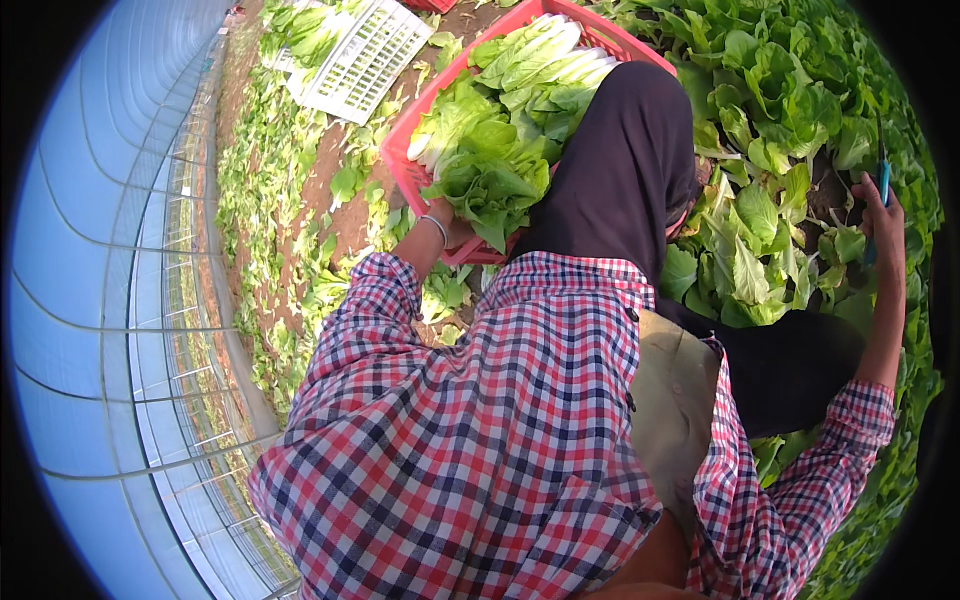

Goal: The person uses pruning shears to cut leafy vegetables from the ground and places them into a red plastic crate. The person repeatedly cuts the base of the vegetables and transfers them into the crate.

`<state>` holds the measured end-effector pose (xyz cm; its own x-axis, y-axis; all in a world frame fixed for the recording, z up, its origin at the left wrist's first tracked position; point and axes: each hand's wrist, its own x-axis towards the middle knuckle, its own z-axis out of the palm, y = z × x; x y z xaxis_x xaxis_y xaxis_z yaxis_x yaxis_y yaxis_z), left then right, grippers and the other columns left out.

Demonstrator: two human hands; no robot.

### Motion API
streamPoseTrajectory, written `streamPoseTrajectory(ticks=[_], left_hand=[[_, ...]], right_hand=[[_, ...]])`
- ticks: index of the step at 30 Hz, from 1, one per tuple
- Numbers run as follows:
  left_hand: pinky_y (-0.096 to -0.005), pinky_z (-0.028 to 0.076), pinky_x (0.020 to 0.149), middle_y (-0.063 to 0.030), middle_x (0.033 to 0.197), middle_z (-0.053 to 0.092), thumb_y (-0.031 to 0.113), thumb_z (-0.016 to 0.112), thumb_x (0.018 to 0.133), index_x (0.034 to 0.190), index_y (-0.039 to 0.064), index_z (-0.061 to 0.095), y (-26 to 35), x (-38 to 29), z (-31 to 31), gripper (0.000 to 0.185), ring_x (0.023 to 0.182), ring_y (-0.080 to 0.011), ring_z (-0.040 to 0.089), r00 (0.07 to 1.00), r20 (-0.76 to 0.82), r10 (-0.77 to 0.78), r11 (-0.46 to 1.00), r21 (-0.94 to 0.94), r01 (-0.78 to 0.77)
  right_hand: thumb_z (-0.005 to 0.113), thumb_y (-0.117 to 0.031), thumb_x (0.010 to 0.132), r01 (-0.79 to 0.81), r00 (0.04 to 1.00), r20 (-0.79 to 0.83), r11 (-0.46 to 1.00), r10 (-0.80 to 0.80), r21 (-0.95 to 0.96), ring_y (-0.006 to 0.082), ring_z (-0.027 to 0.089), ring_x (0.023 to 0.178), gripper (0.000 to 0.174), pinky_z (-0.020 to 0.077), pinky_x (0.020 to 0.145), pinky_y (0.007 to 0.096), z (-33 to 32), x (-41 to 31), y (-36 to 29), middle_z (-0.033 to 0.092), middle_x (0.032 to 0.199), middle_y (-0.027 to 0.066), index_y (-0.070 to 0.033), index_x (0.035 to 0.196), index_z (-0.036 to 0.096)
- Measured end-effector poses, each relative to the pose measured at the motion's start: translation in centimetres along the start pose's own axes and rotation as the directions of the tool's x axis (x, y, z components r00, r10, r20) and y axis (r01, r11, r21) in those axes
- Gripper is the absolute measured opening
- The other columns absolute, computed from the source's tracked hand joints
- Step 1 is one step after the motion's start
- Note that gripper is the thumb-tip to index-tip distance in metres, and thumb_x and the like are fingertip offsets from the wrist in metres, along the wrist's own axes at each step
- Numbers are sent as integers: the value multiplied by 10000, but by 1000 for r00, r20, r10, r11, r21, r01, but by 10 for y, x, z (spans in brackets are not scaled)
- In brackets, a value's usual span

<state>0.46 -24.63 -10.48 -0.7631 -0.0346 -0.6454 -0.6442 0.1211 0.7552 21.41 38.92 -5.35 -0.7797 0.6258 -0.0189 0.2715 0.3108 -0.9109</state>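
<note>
My left hand, with a band at the wrist, is at the near left corner of a red plastic crate. It grips the stem end of a leafy green head; leaves hide most of the fingers. More leafy heads with white stems lie side by side in the crate. Out to the far right, my right hand is closed around the blue handle of a knife. Its thin dark blade points away from me, over the growing plants.
My bent knee in dark trousers stands against the crate's right side. Beyond, a white plastic crate lies beside more greens. Loose leaves litter the soil. Rows of plants grow at right; a greenhouse wall curves along the left.
</note>
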Motion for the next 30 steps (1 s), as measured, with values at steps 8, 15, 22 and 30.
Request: streamPoseTrajectory(ticks=[8,15,22,30], left_hand=[[-371,448,885,-162,1320,409,194,588,773,1224,56,468,41,7,-18,487,1148,-336,452,734,411,541,-292,910,-295],[-381,319,1013,-167,1280,430,334,751,606,1286,21,409,57,-23,-32,823,1203,-360,350,687,707,166,-206,707,-677],[-379,392,944,-208,1063,571,382,800,526,1223,-17,413,44,59,8,892,1112,-347,462,473,847,243,-317,531,-786],[-352,466,803,-120,957,639,217,726,609,1082,73,547,44,69,50,526,890,-281,605,499,839,216,72,496,-865]], right_hand=[[632,-427,814,3,1000,-25,995,-5,-102,31,358,426,418,273,390,203,-7,-1,3,545,662,-9,-18,894,604],[635,-438,808,-109,993,-68,979,99,-174,39,379,417,413,288,388,213,-19,6,16,542,627,-4,-31,871,608],[652,-443,793,-74,989,-141,985,52,-153,33,375,428,421,300,394,212,-23,6,20,537,628,-10,-32,879,628],[653,-437,790,-70,992,-122,973,44,-218,35,379,434,420,291,400,212,-42,12,34,575,651,-3,-31,895,634]])
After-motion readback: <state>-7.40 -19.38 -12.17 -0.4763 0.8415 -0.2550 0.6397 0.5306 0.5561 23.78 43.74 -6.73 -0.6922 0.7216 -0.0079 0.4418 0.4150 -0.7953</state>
